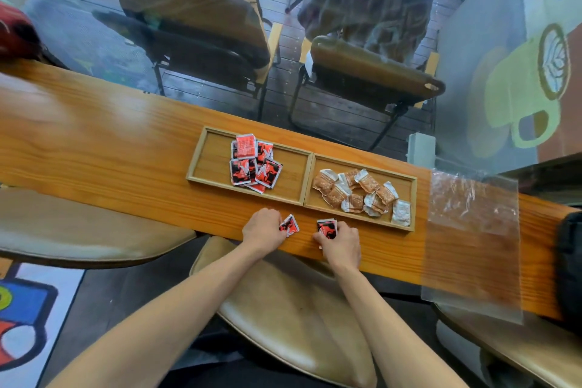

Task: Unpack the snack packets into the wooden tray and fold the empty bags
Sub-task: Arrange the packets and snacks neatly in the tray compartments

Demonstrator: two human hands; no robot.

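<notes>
From the head camera, we are looking down at our two bare hands lying on the near edge of a long wooden bench [94, 142].

Our left hand [263, 228] is curling its fingers around one red and black packet [290, 224], which is sticking out on the side toward our other hand. Our right hand [341, 241] is gripping another red and black snack packet [327, 228] at its far end, and that one is poking out past our fingertips. The two hands are sitting near each other but not touching.

Just past our left hand, the left wooden tray [208, 164] is holding a pile of red packets [254, 163] bunched up toward its right side. Just past our right hand, the right wooden tray [406, 198] is touching the first tray side by side. It is holding a heap of brown and white packets [362, 194].

Far out to the right of our right hand, a clear plastic bag [472, 239] is lying flat on the bench, with its near end hanging over the edge.

Beyond the bench, two people are sitting in dark chairs [371, 72] with their backs to us.
</notes>
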